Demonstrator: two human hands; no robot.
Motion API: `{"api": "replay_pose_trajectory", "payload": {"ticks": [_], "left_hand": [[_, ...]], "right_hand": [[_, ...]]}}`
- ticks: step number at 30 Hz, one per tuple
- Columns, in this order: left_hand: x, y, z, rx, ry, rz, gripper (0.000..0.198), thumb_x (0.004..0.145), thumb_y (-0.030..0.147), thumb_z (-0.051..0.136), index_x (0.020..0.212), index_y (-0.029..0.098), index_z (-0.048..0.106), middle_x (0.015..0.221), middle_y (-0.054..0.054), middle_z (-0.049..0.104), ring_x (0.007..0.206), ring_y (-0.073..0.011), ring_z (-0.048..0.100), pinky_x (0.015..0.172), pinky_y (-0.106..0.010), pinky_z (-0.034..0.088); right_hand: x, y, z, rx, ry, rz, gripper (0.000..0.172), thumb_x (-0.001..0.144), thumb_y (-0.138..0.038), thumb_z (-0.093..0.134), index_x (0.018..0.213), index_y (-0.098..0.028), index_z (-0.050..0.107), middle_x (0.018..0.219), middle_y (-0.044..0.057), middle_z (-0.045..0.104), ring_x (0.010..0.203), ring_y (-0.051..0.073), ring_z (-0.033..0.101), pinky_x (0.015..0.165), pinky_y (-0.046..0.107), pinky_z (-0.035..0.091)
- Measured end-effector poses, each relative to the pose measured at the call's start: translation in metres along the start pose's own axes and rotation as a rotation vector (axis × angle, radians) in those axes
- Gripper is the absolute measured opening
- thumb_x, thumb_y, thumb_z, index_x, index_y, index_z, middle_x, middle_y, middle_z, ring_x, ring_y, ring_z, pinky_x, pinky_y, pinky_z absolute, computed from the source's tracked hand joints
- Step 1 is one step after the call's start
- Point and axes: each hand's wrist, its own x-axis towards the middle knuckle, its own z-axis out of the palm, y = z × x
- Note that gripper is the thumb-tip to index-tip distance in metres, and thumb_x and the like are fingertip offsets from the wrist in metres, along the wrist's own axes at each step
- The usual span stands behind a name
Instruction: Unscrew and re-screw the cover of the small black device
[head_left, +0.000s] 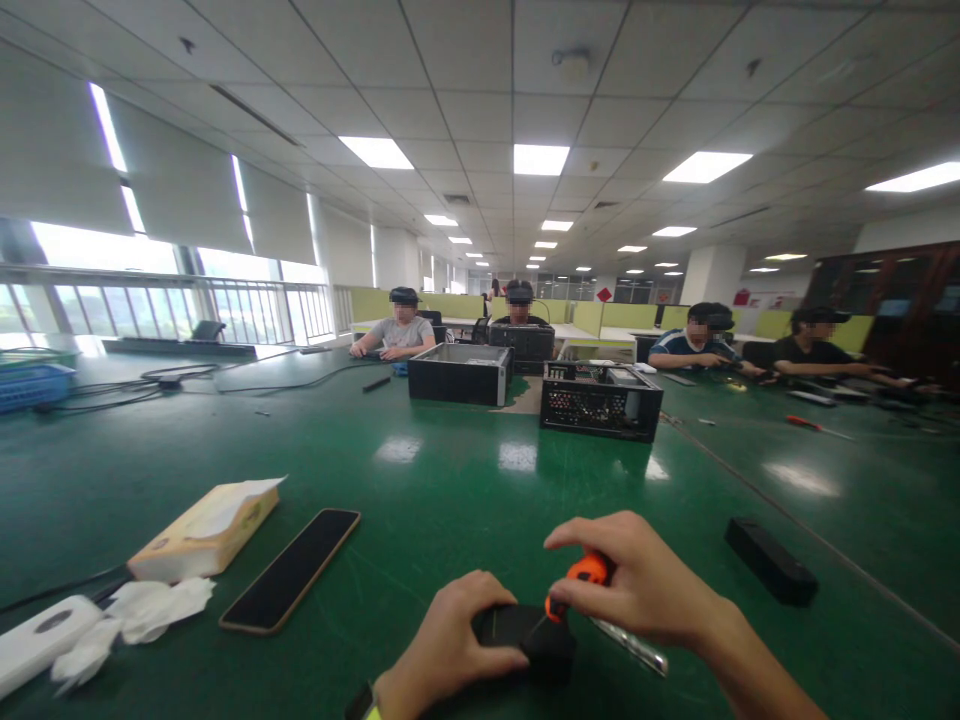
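My left hand (459, 648) is closed round a small black box (551, 655), gripping it at its left side on the green table. In my right hand (634, 580) is a screwdriver (588, 570) with an orange and black handle, held between thumb and fingers. Its thin shaft slants down and left to the top of the box; the exact spot its tip touches is too small to tell. Beneath my right hand lies a shiny metallic rod-like tool (634, 645), partly hidden. A second black oblong block (771, 560) rests farther right.
To the left are a phone (292, 570), a tissue pack (210, 530), crumpled tissues (154, 615) and a white device (46, 640). Two open computer cases (457, 378) (600, 405) stand ahead. Another screwdriver (814, 425) lies far right. Several people sit around the table (420, 490).
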Motion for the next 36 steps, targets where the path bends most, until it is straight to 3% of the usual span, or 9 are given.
{"api": "replay_pose_trajectory", "payload": {"ticks": [5,10,16,21,27,31,34,36], "left_hand": [[0.000,-0.001,0.000,-0.011,0.006,0.003,0.042,0.064,0.043,0.088,0.095,0.019,0.073,0.089,-0.004,0.069,0.082,-0.0229,0.063,0.073,-0.028,0.043],[0.000,0.002,-0.001,-0.005,0.003,-0.008,0.042,0.063,0.042,0.088,0.095,0.019,0.073,0.088,-0.004,0.069,0.081,-0.0228,0.063,0.072,-0.028,0.043],[0.001,0.003,-0.002,0.000,-0.010,-0.015,0.041,0.065,0.043,0.087,0.095,0.020,0.073,0.089,-0.004,0.069,0.083,-0.0230,0.063,0.073,-0.028,0.043],[0.000,0.000,0.000,-0.002,-0.006,-0.013,0.042,0.065,0.043,0.086,0.097,0.020,0.073,0.090,-0.004,0.069,0.083,-0.0231,0.063,0.073,-0.028,0.044],[0.000,0.000,0.000,0.004,-0.011,-0.003,0.041,0.066,0.046,0.085,0.096,0.020,0.073,0.089,-0.005,0.069,0.082,-0.0230,0.062,0.073,-0.028,0.043],[0.000,0.000,0.000,0.011,-0.014,-0.013,0.043,0.067,0.050,0.084,0.096,0.020,0.073,0.088,-0.004,0.069,0.081,-0.0228,0.062,0.071,-0.028,0.043],[0.000,-0.001,0.000,0.006,-0.007,-0.012,0.045,0.067,0.052,0.083,0.096,0.020,0.073,0.088,-0.004,0.069,0.081,-0.0227,0.062,0.071,-0.028,0.043],[0.000,-0.002,0.000,0.000,-0.003,-0.010,0.045,0.067,0.052,0.083,0.096,0.020,0.072,0.089,-0.005,0.069,0.081,-0.0227,0.062,0.072,-0.028,0.043]], "right_hand": [[-0.001,-0.001,-0.003,0.092,0.015,-0.062,0.035,0.082,-0.021,0.065,0.117,-0.021,0.065,0.091,0.001,0.068,0.077,0.015,0.061,0.073,0.025,0.045],[-0.002,-0.003,-0.003,0.011,-0.010,-0.003,0.029,0.080,-0.034,0.071,0.106,-0.022,0.071,0.074,-0.001,0.067,0.065,0.015,0.058,0.067,0.027,0.042],[-0.002,-0.005,-0.005,0.074,-0.011,-0.093,0.037,0.078,-0.017,0.065,0.115,-0.022,0.066,0.092,0.001,0.069,0.079,0.015,0.062,0.073,0.026,0.045],[-0.003,-0.003,-0.006,0.040,-0.008,-0.033,0.032,0.077,-0.029,0.073,0.107,-0.021,0.070,0.081,0.000,0.069,0.071,0.016,0.061,0.070,0.027,0.044],[-0.002,-0.005,-0.007,0.102,-0.010,-0.104,0.035,0.077,-0.013,0.065,0.111,-0.021,0.065,0.092,0.000,0.068,0.070,0.012,0.058,0.066,0.023,0.044],[-0.002,-0.002,-0.007,0.036,0.001,-0.111,0.019,0.081,-0.035,0.073,0.090,-0.019,0.070,0.077,-0.001,0.067,0.066,0.013,0.057,0.061,0.024,0.039],[-0.003,0.001,-0.008,-0.053,0.051,-0.103,0.037,0.082,-0.051,0.070,0.068,-0.017,0.067,0.064,-0.001,0.060,0.058,0.012,0.052,0.055,0.025,0.031],[-0.004,0.000,-0.011,-0.051,0.051,-0.096,0.034,0.086,-0.048,0.067,0.073,-0.017,0.070,0.067,0.001,0.061,0.062,0.013,0.054,0.057,0.025,0.033]]}}
